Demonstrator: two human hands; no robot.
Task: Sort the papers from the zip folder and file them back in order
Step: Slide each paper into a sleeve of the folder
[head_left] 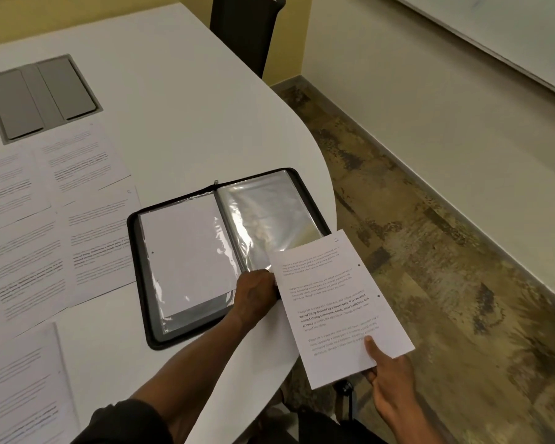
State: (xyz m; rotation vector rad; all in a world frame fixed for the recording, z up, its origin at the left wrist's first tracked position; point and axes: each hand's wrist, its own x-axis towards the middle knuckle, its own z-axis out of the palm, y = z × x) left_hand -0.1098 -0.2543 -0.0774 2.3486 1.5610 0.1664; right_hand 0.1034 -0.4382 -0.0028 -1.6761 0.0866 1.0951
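Papers (39,225) lie left of the open folder (228,251); left hand (257,293) grips a sleeve (263,219), right hand (388,376) pinches a sheet (334,302).

Single head-worn wide-angle view, looking forward and down over white table (180,91), near open zip folder (141,283) at table's curved edge; floor (430,251) showing right, chair (247,30) at top. No second view sharing scene.

Bold "local traditions" on held sheet (340,310)
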